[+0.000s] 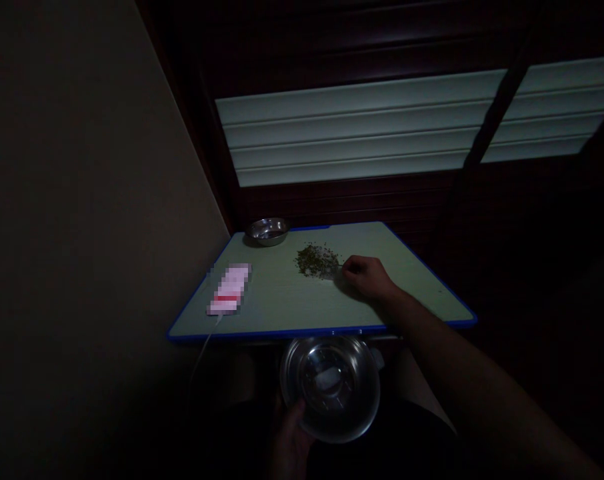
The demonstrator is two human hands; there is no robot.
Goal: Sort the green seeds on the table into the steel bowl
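Left hand [293, 432] clamps steel bowl [343, 424], mouth up; right hand [365, 275] pinched closed beside green pile [312, 261], contents unclear.

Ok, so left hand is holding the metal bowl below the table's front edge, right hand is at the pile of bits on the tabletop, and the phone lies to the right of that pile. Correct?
Not quite: the head view shows the phone to the left of the pile. The rest stands.
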